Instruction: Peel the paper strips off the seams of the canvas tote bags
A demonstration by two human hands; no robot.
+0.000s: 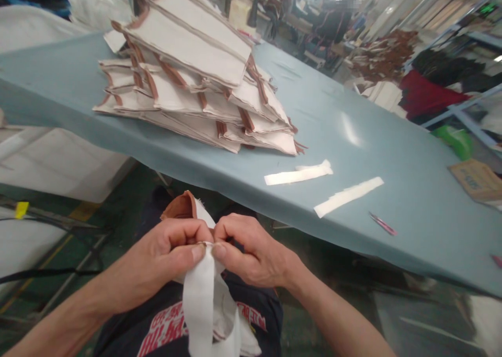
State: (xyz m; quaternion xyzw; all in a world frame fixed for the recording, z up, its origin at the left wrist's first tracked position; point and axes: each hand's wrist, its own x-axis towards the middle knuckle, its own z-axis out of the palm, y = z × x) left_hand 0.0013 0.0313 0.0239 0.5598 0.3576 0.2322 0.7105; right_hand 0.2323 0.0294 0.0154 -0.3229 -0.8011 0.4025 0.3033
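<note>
Low in the middle of the view, over my lap, both hands pinch the same piece of work. Thumb and fingers of my left hand (pixel 182 244) close on the upper end of a white fabric strip (pixel 199 299). Right against it, my right hand (pixel 245 250) pinches the same spot from the other side. The strip hangs down and loops back up below the hands. Behind the fingers shows a sewn fabric piece with a brown lining (pixel 178 209) and a white edge, partly hidden by my hands. What exactly lies between the fingertips is too small to make out.
A blue-green table (pixel 353 137) runs across in front of me. On it lie a stack of white fabric pieces with brown trim (pixel 196 75), two white strips (pixel 298 175) and pink-handled thread snips (pixel 382 223). A cardboard box (pixel 476 179) sits at the right. A person works in the blurred background.
</note>
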